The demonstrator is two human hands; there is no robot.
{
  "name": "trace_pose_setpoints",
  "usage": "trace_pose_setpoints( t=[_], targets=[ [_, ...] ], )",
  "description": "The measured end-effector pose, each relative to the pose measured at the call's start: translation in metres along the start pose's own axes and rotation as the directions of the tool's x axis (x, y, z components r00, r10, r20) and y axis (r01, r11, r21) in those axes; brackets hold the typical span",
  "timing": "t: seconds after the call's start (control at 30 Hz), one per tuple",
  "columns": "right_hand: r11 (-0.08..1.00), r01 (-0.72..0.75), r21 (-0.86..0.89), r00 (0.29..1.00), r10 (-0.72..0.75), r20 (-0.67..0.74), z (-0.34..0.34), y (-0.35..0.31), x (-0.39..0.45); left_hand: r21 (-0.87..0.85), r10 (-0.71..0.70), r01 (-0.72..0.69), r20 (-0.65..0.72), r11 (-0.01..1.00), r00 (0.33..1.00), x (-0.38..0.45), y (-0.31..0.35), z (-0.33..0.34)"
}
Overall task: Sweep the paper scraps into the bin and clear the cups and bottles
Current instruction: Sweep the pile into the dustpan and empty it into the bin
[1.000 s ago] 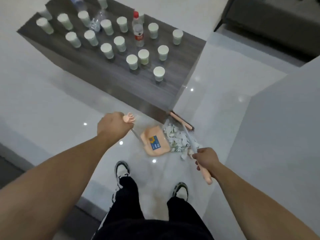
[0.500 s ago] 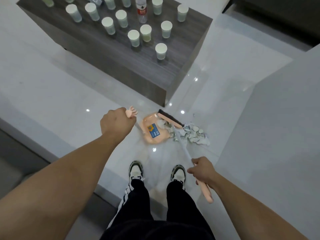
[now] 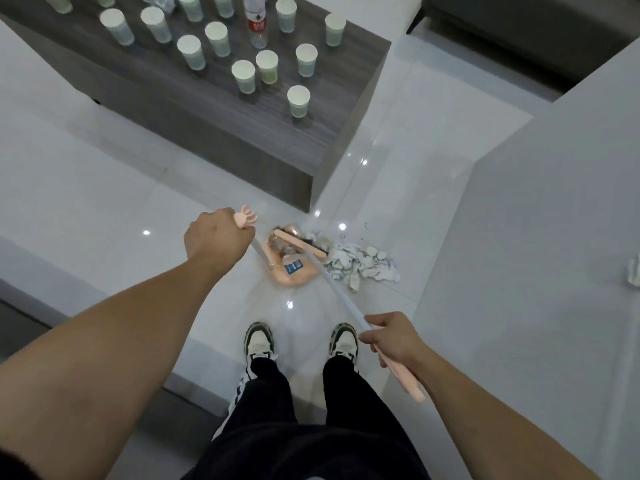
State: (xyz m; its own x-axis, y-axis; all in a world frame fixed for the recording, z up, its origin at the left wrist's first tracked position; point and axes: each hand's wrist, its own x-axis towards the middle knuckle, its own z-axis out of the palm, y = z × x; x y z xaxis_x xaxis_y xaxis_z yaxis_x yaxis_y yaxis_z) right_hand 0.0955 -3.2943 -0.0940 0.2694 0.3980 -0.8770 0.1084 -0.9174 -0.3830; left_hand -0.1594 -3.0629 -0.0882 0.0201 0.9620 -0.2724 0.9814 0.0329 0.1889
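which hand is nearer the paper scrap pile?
Right. The right hand holds the broom handle just below the pile of paper scraps; the left hand is farther left, past the dustpan.

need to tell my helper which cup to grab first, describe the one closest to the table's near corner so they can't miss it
Start at the dark wooden table above the person's feet and go to the corner nearest the paper scraps on the floor. The white paper cup closest to that corner is it. It stands alone, in front of all the other cups.
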Motion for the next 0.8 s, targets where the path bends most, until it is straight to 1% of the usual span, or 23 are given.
trace_pose_setpoints(
  t=[0.1,0.2,0.27,0.33,0.43,0.6,0.7,0.8],
  targets=[
    [1.000,0.014,-0.016,0.999,-0.015,-0.042,-0.007,0.005,-0.010,-0.005,-0.008,0.008,0.012,1.000,1.000,-0.004,-0.008,-0.007],
    [1.000,0.011,0.006,0.995,-0.010,-0.098,-0.020,0.007,-0.016,-0.036,0.007,-0.007,0.008,0.999,1.000,-0.008,-0.014,-0.016],
    [0.999,0.007,0.032,0.991,-0.003,-0.132,-0.029,0.008,-0.017,-0.027,0.032,-0.031,0.012,0.999,0.999,-0.009,-0.016,-0.022],
    [0.995,-0.007,0.097,0.986,0.023,-0.166,-0.036,0.009,-0.014,-0.004,0.063,-0.063,0.024,0.998,0.998,-0.007,-0.018,-0.025],
    [0.967,-0.027,0.252,0.977,0.080,-0.199,-0.040,0.013,-0.006,0.029,0.098,-0.099,0.040,0.995,0.994,-0.006,-0.017,-0.023],
    [0.901,-0.034,0.432,0.946,0.169,-0.278,-0.040,0.022,0.005,-0.016,0.146,-0.145,0.064,0.989,0.987,-0.011,-0.006,-0.010],
    [0.854,-0.050,0.518,0.932,0.226,-0.282,-0.041,0.031,0.009,-0.032,0.200,-0.198,0.073,0.980,0.977,-0.019,0.012,0.001],
    [0.834,-0.094,0.544,0.932,0.266,-0.246,-0.045,0.041,0.009,0.025,0.305,-0.307,0.078,0.951,0.949,-0.019,0.043,0.008]
  ],
)
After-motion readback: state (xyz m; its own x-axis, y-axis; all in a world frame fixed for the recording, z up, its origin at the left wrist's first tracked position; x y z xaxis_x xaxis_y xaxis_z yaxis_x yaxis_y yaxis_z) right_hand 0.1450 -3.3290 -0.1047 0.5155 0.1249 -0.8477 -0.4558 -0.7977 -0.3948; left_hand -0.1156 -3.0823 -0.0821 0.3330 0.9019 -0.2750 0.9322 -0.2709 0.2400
